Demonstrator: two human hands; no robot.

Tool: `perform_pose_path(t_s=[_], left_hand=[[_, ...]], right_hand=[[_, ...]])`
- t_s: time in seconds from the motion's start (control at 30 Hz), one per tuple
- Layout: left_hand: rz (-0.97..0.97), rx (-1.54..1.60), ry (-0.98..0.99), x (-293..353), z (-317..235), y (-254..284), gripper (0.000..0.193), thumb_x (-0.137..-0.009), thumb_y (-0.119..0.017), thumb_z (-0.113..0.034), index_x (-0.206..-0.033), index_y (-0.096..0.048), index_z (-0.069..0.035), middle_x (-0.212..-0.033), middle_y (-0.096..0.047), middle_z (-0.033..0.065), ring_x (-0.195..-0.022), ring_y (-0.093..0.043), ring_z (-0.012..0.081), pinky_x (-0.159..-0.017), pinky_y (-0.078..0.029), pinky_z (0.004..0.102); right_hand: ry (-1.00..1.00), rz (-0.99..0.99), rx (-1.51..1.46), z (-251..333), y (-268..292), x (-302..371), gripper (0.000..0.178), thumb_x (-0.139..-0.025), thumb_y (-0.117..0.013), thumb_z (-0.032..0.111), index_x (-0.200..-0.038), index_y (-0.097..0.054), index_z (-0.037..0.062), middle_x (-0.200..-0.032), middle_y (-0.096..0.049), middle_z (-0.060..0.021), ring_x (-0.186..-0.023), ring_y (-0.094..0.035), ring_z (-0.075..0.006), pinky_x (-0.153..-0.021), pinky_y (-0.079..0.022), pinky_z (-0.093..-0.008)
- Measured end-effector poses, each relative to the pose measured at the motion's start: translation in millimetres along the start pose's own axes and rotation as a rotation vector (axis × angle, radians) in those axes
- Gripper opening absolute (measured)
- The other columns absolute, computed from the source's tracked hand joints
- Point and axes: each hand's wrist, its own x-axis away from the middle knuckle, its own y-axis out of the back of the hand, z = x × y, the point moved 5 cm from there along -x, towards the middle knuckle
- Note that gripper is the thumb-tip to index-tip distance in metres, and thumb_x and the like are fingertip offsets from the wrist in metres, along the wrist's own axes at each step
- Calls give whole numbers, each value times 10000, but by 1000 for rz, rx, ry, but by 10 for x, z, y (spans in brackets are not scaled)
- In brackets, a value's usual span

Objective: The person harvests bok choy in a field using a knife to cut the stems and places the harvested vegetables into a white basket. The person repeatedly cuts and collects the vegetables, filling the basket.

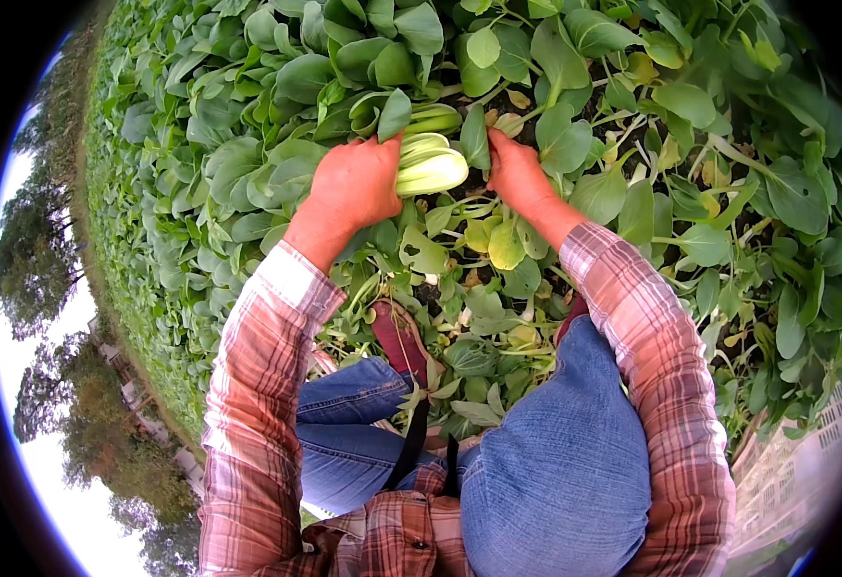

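Note:
My left hand [352,185] is closed around pale-stemmed bok choy [433,171], whose thick light-green bases point to the right. Their dark leaves spread to the left of the hand and mix with the standing crop. To the right, my right hand [520,176] reaches down among the plants, its fingers curled and their tips partly hidden. Close against those fingertips stands a single green leaf [476,137]. Whether the right fingers pinch a stem or leaf, I cannot make out.
Dense bok choy plants [277,87] fill the ground ahead and to both sides. Yellowed leaves [506,245] and cut stubs lie below my hands. My bent knee [565,452] and a dark red shoe [400,338] are near. A pale slatted crate [805,471] stands at lower right.

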Motion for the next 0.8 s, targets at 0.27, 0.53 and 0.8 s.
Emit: perform_pose_path(t_s=[0.27, 0.53, 0.8], left_hand=[[-39, 35, 46, 136, -52, 102, 688, -608, -702, -153, -1237, -466, -8, -936, -638, 178, -894, -624, 318, -779, -513, 407], [-195, 258, 23, 653, -178, 77, 962, -647, -746, -196, -1437, -218, -50, -1133, -573, 203, -992, -574, 354, -865, -460, 413], [-315, 456, -90, 950, -294, 116, 1032, -615, -787, -148, -1457, -192, -100, -1341, -447, 180, -1141, -499, 377, -950, -422, 402]], right_hand=[[105, 140, 393, 181, -100, -196, 313, -821, -523, 18, -1134, -522, 12, -916, -620, -253, -857, -623, -383, -725, -499, -429], [-476, 256, -1084, -23, 40, 80, 449, -898, -562, 231, -1316, -434, 132, -962, -542, 16, -745, -476, -50, -514, -365, -184], [-249, 209, -1077, 512, 302, 350, 525, -823, -707, 208, -1282, -467, 125, -944, -585, 29, -700, -514, -49, -546, -362, -174]])
